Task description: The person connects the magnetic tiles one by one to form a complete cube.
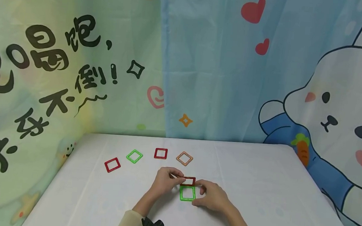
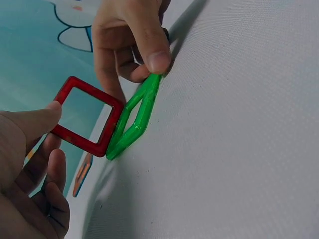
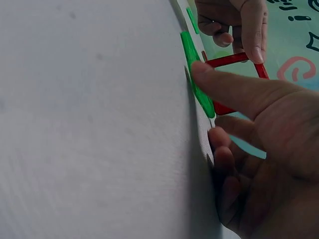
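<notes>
My left hand (image 1: 167, 179) pinches a red square magnetic tile (image 2: 77, 140), a hollow frame, between thumb and fingers at its side. The red tile stands up on edge, its lower edge against a green square magnetic tile (image 1: 187, 199). Tilted over the white table, the green tile (image 2: 144, 112) meets the red one along one side. The right hand (image 1: 212, 197) holds the green tile by its right side, thumb at the near corner and index finger at the far corner by the red tile. In the right wrist view, the green tile (image 3: 190, 59) shows nearly edge-on beside the thumb.
Beyond the hands, in a loose arc on the white table (image 1: 258, 190), lie a red tile (image 1: 114, 169), a green tile (image 1: 130, 160), another red tile (image 1: 160, 157) and an orange tile (image 1: 180, 162). A printed curtain (image 1: 209, 76) hangs behind the table.
</notes>
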`<state>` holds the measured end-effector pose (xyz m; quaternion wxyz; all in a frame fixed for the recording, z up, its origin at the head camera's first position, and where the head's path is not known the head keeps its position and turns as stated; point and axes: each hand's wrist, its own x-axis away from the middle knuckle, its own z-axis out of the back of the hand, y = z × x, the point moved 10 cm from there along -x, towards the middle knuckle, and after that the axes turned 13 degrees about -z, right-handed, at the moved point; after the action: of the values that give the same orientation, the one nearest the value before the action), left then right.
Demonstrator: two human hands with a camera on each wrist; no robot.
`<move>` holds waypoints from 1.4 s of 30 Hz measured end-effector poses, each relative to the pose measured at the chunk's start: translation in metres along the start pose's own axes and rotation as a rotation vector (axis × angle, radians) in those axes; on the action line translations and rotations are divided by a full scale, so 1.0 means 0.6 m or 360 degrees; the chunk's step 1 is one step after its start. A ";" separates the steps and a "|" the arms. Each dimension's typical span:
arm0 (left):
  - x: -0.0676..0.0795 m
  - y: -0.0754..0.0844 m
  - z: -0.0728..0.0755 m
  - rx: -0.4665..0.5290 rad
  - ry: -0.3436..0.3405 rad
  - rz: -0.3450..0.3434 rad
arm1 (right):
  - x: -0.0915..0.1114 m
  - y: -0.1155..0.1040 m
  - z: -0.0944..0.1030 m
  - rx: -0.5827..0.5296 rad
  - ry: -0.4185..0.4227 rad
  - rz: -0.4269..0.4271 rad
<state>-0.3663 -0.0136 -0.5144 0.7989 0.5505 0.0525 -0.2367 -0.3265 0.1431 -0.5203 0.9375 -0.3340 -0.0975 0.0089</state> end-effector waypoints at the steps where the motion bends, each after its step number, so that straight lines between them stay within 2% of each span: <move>1: 0.000 -0.001 0.000 0.0000 0.0001 0.0000 | 0.000 -0.004 0.002 -0.0034 -0.0007 0.0037; 7: 0.000 0.003 0.001 0.0009 0.0011 -0.0030 | -0.005 -0.022 0.012 -0.0235 -0.0001 0.0188; 12: 0.002 0.003 0.001 0.0024 0.0010 -0.0020 | -0.014 -0.027 0.012 -0.0190 0.0086 0.0220; 17: 0.007 -0.003 0.000 0.0052 0.0019 -0.0001 | -0.017 -0.026 0.017 -0.0226 0.0154 0.0247; 24: 0.020 -0.020 0.007 0.0069 0.0011 0.0038 | -0.016 -0.018 0.018 -0.0265 0.0154 0.0153; 36: 0.043 -0.026 0.035 0.0032 0.0002 0.0039 | -0.013 -0.005 0.043 -0.0301 0.0307 0.0046; 42: 0.046 -0.033 0.040 -0.0003 -0.0014 0.0044 | -0.009 -0.003 0.038 -0.0254 0.0233 0.0025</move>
<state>-0.3549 -0.0499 -0.5317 0.8028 0.5494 0.0415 -0.2279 -0.3361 0.1555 -0.5026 0.9124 -0.4082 -0.0265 -0.0161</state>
